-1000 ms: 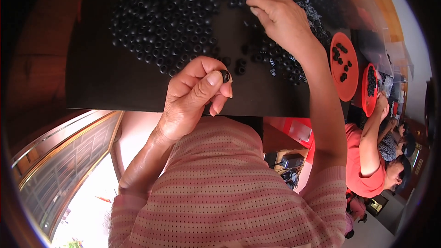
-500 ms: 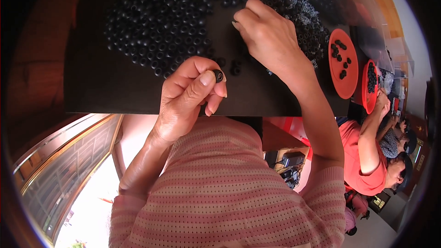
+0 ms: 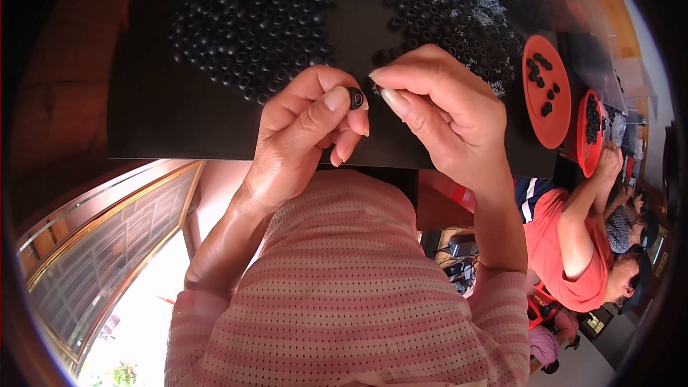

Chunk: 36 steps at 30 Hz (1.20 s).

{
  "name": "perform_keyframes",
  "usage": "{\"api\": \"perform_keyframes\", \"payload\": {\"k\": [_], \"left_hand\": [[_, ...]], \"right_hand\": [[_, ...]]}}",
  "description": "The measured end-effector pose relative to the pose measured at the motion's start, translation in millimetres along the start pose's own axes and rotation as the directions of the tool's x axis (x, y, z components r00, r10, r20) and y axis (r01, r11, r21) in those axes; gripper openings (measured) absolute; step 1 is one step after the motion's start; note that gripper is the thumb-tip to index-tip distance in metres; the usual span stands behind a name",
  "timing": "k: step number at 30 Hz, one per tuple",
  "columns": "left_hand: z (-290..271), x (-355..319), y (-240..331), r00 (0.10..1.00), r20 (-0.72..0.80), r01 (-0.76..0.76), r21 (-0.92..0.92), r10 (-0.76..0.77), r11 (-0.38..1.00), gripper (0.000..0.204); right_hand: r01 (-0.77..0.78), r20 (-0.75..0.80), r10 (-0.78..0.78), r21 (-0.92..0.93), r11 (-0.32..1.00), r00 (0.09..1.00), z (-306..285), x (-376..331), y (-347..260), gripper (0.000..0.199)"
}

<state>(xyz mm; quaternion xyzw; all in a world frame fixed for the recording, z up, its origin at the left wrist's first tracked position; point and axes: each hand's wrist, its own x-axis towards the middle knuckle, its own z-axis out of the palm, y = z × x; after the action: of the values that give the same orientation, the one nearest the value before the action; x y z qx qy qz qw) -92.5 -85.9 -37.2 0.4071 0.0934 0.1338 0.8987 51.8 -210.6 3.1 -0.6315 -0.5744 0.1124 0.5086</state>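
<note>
My left hand (image 3: 304,129) pinches a small black ring (image 3: 355,97) between thumb and forefinger above the near edge of a black work surface (image 3: 158,115). My right hand (image 3: 444,111) has come in beside it, its thumb and forefinger tips closed on a tiny dark piece (image 3: 375,89) right next to the ring. A large heap of small black rings (image 3: 287,21) covers the far part of the surface. My pink striped sleeves fill the lower part of the view.
Two orange trays (image 3: 546,93) (image 3: 589,132) with a few black rings stand at the right. A person in an orange shirt (image 3: 573,244) sits at the right, with others behind. A window frame (image 3: 107,236) shows at lower left.
My right hand has drawn back from the heap of rings and come to my left hand, fingertip to fingertip. My left hand has kept hold of its ring and shifted slightly.
</note>
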Motion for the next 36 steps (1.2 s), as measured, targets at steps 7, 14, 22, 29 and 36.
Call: {"api": "perform_keyframes", "payload": {"k": [7,14,22,29,36], "left_hand": [[8.3,4.3,-5.6,0.998,0.012,0.062,0.01,-0.062,0.998,0.024],[8.7,6.1,-11.3,0.994,0.053,0.095,-0.01,-0.094,0.995,0.026],[10.6,5.5,-11.9,0.994,0.044,0.096,0.079,-0.1,0.992,0.029],[11.2,4.4,-11.1,0.993,0.039,0.104,0.112,-0.109,0.988,0.031],[11.6,4.8,-15.0,0.999,0.028,0.029,0.159,-0.034,0.987,0.033]], "right_hand": [[-0.055,-0.151,0.078,0.149,0.987,0.985,1.4,-18.3,-0.9,0.014],[-0.05,-0.146,0.074,0.162,0.985,0.986,0.2,-22.1,-5.9,0.011],[0.049,-0.118,-0.048,0.007,0.999,0.992,-0.3,-22.2,-5.5,0.013],[0.083,-0.145,-0.091,-0.064,0.995,0.985,6.2,-24.5,-2.1,0.014],[0.122,-0.138,-0.151,-0.196,0.973,0.979,13.2,-30.2,-2.8,0.022]]}}
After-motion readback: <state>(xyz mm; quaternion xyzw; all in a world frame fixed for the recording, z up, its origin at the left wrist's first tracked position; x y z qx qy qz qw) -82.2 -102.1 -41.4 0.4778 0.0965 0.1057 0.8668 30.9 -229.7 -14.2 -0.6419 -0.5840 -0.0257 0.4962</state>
